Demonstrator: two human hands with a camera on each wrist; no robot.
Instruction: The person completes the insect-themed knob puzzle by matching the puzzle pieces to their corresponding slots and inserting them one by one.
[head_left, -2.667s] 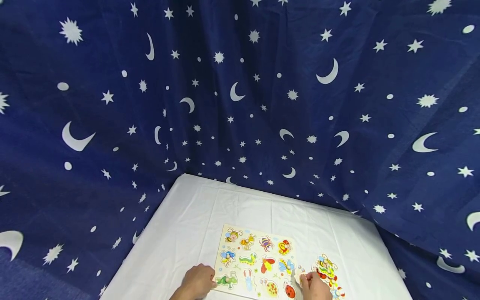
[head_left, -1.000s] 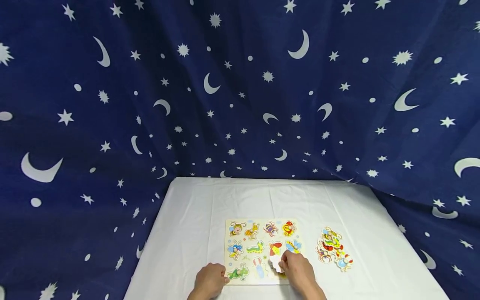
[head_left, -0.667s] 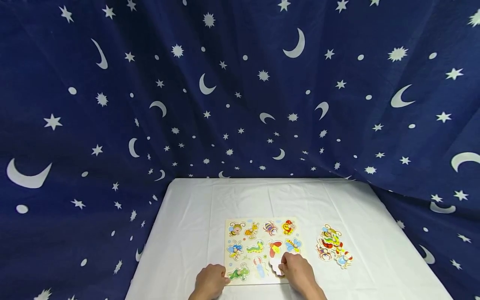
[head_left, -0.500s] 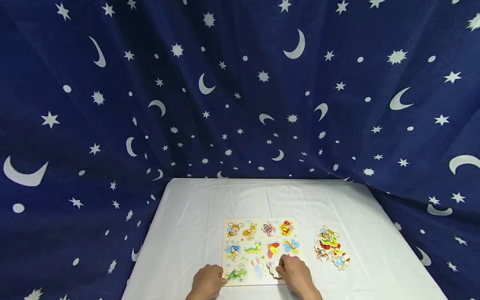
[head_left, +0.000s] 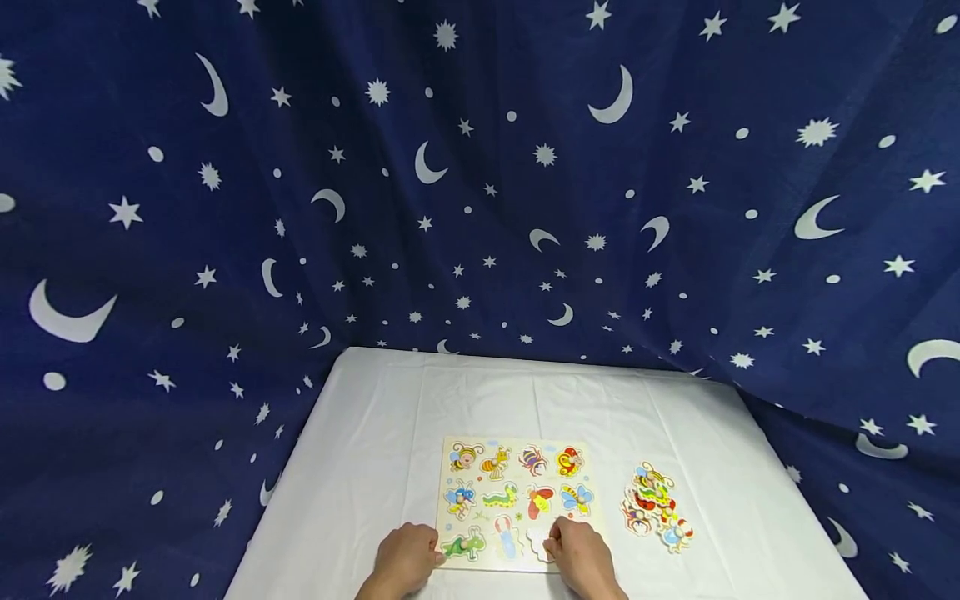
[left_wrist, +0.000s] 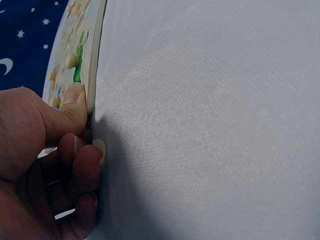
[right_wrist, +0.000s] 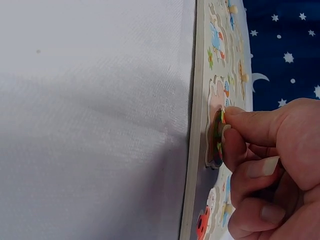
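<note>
A wooden insect puzzle board (head_left: 517, 565) lies on the white cloth. My left hand (head_left: 407, 557) grips its front left corner, beside the green grasshopper piece (head_left: 465, 544). The left wrist view shows the left thumb (left_wrist: 75, 95) on the board's top face and the fingers curled below its edge. My right hand (head_left: 581, 554) pinches a small puzzle piece (right_wrist: 218, 137) between thumb and forefinger. That piece is over a shaped recess in the board's front row, touching or very close to it; how fully it sits is unclear. The fingers hide much of it.
Several loose insect pieces (head_left: 654, 504) lie in an overlapping heap right of the board. White cloth (head_left: 375, 467) covers the table. A dark blue curtain with stars and moons (head_left: 480, 208) hangs behind and at both sides.
My right hand has carried the piece left from beside the heap to the front-row recess, with small shifts there lately. My left hand stays at the board's corner. The head view has shifted.
</note>
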